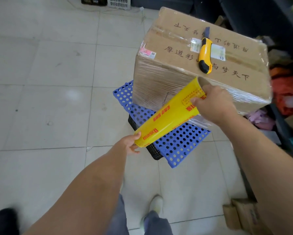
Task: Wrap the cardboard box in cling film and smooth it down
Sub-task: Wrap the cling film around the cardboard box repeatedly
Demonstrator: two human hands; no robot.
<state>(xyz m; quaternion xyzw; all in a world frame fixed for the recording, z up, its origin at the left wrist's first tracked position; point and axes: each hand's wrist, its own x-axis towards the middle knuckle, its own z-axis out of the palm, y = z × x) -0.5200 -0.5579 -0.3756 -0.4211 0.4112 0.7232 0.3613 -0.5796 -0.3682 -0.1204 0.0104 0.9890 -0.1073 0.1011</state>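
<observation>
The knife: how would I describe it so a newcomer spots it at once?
Find the big cardboard box on the blue perforated board. The knife lies on the box's top face, across a white label, untouched by either hand. It is the only yellow-and-black thing there; the yellow roll carries red print.

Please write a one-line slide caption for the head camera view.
Both hands, left and right, hold a yellow cling-film roll against a partly wrapped brown cardboard box.

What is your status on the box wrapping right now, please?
Left hand and right hand grip the cling film roll ends. Cardboard box sides filmed. Utility knife lying on top.
</observation>
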